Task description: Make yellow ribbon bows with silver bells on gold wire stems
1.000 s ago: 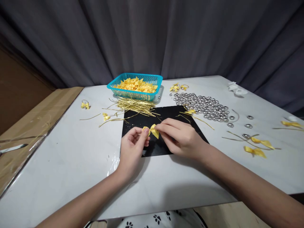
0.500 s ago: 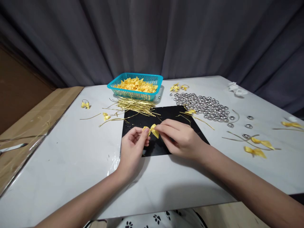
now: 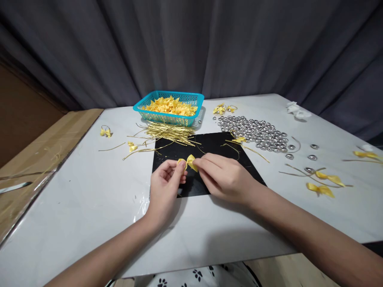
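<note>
A small yellow ribbon bow (image 3: 191, 162) is held up between my two hands, above a black mat (image 3: 206, 141). My left hand (image 3: 167, 177) pinches its left loop between thumb and curled fingers. On the right loop, the fingertips of my right hand (image 3: 226, 173) are closed, with the palm turned down. My fingers cover parts of both loops. Just beyond the mat's far edge lies a pile of gold wire ties (image 3: 170, 132), a few of them reaching onto the mat.
A blue basket (image 3: 140, 110) full of yellow bows (image 3: 172, 106) stands at the back. Silver teardrop-shaped pieces (image 3: 254, 132) are heaped right of the mat. Loose bows (image 3: 320, 189) lie at the right, another bow (image 3: 132, 146) at the left. Cardboard (image 3: 80, 123) borders the table's left side.
Both hands keep their grip on the bow; only slight finger movement shows. The whole view has shifted a little.
</note>
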{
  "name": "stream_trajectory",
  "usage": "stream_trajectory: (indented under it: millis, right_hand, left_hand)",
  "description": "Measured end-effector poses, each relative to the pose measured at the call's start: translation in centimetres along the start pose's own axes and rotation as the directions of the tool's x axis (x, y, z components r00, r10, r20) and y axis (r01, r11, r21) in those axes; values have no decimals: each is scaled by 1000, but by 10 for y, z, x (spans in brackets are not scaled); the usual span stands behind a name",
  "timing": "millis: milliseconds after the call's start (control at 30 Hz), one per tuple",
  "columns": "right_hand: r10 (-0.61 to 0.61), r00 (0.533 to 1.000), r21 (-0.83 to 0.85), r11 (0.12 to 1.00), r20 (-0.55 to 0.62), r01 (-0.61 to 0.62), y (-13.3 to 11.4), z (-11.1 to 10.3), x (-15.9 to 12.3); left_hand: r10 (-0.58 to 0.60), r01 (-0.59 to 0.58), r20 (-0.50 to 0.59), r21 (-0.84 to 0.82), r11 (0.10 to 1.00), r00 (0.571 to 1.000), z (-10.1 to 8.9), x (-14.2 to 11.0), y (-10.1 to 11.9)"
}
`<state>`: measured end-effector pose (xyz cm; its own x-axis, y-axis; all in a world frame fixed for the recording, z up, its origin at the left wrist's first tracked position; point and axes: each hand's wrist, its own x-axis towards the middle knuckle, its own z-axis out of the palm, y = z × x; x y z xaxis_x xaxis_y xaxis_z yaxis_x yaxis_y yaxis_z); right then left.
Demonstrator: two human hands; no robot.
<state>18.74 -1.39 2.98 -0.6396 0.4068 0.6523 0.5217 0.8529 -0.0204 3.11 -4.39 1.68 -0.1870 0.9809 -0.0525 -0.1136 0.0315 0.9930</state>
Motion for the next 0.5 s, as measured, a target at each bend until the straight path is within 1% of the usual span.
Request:
stream_trajectory:
  millis: [167,500]
  right_hand:
    - [49,999,58,997,-9,-48,0,1,1]
    - [66,997,105,993,-36,-62,-1,0,2]
  left_hand:
    - [-12,12,-5,-4,1000,1000,1,0,1]
    - [-10,10,-10,-11,1000,1000,1,0,3]
